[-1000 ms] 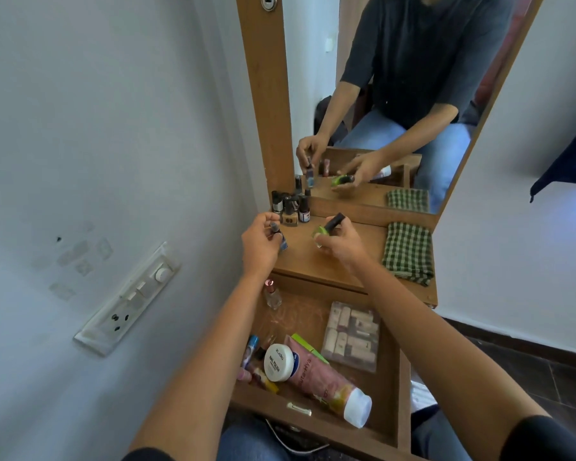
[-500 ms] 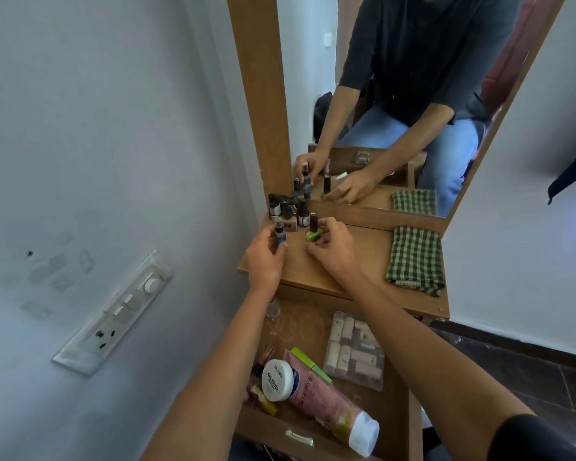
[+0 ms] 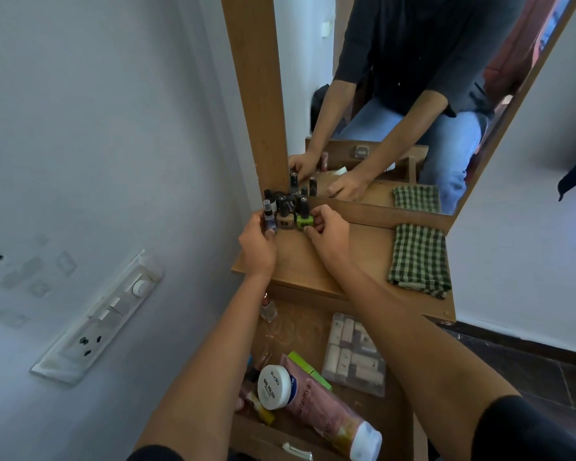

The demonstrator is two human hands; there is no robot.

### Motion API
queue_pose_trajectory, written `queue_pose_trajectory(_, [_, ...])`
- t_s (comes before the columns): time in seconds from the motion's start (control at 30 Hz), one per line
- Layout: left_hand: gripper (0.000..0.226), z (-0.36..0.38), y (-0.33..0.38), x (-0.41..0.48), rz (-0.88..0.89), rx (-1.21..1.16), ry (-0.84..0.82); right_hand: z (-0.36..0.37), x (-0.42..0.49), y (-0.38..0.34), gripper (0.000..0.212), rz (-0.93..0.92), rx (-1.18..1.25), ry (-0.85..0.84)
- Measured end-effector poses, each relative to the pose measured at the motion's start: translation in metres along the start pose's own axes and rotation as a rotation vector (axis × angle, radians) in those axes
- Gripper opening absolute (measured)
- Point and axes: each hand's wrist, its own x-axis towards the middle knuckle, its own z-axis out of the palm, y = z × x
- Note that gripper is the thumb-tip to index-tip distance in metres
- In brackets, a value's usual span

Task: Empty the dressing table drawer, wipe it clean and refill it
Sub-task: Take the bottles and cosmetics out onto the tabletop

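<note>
The only writing I can read is on the white jar (image 3: 275,386) in the drawer (image 3: 300,331), below my forearms: "ZUDIO" and "NAIL POLISH". The pink tube (image 3: 326,414) under it carries letters I can only partly make out.

My left grip (image 3: 258,246) is curled round the purple bottle (image 3: 269,221). My right grip (image 3: 328,232) pinches the green bottle (image 3: 305,220) between thumb and fingers. Both bottles stand upright on the worktop (image 3: 346,257), with a beige bottle (image 3: 285,219) between them, touching or nearly so. The dark bottles (image 3: 283,199) crowd just beyond.

A second ago both bottles were in the air, the green one tilted. Half a second ago they were short of the cluster; now they sit in line with the beige one.

The cluster fills the corner against the mirror (image 3: 413,94) frame, so nothing is free beyond or left of my left grip. Bare wood runs from my right grip to the cloth (image 3: 419,256), which lies near the worktop's right edge. The open drawer still holds a clear packet (image 3: 354,354) and a small bottle (image 3: 268,307).
</note>
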Motion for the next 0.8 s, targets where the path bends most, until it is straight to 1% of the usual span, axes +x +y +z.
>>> queue_pose_trajectory(0.07, [0.035, 0.0012, -0.0022, 0.0029, -0.03, -0.021, 0.002, 0.0015, 0.0008, 0.0008, 0.029, 0.001, -0.023, -0.006])
queue_pose_trajectory(0.17, [0.036, 0.0019, -0.0024, 0.0053, -0.052, -0.051, -0.012, 0.0035, 0.0015, 0.0028, 0.029, -0.006, -0.04, 0.001])
queue_pose_trajectory(0.43, [0.034, 0.0072, -0.0042, 0.0094, -0.059, 0.05, -0.004, 0.0051, 0.0015, 0.0036, 0.03, -0.02, -0.107, 0.0])
queue_pose_trajectory(0.6, [0.036, 0.0081, -0.0051, 0.0086, -0.064, 0.082, 0.007, 0.0059, 0.0017, 0.0042, 0.029, -0.03, -0.147, 0.001])
queue_pose_trajectory(0.8, [0.036, 0.0084, -0.0055, 0.0072, -0.065, 0.08, 0.003, 0.0066, 0.0011, 0.0057, 0.031, -0.023, -0.116, 0.007])
